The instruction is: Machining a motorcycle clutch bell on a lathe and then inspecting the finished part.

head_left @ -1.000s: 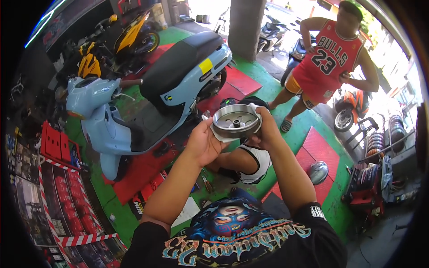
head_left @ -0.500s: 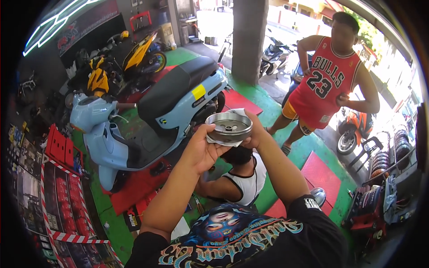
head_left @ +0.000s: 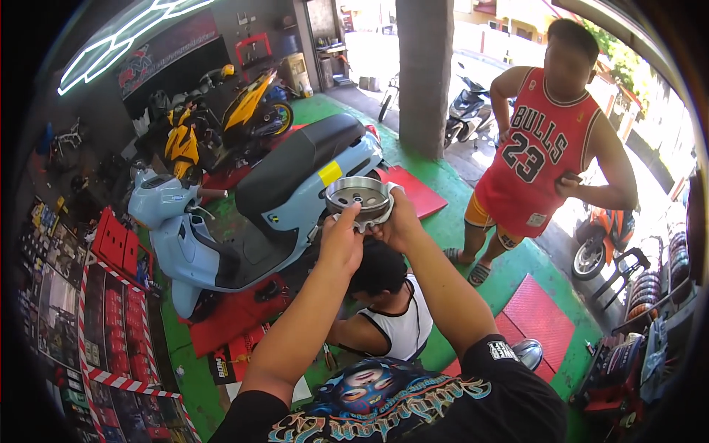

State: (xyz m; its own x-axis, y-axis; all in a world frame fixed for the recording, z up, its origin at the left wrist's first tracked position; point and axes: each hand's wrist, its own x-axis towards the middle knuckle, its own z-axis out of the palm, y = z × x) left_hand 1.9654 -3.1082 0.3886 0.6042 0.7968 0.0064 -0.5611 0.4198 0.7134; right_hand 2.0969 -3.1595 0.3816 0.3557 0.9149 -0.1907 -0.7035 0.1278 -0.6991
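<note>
A round metal clutch bell [head_left: 360, 193], bowl-shaped with holes around its centre hub, is held up at arm's length in front of me. My left hand [head_left: 344, 242] grips its near left side, with the thumb reaching over the rim toward the hub. Around the right side and underneath, my right hand [head_left: 399, 221] is closed on the bell through a crumpled white cloth [head_left: 385, 212]. The bell's open side faces up and tilts toward me. Fingers under it are mostly hidden.
A light-blue scooter [head_left: 196, 247] stands left of my arms. Below them a person in a white sleeveless top [head_left: 402, 325] crouches close by. Another person in a red jersey [head_left: 532, 148] stands at right. Red metal plates [head_left: 535, 317] lie on the green floor, near a concrete pillar [head_left: 425, 81].
The bell has moved slightly left and tilted toward me, showing more of its inside. My left hand has shifted from its side to its near edge, thumb over the rim.
</note>
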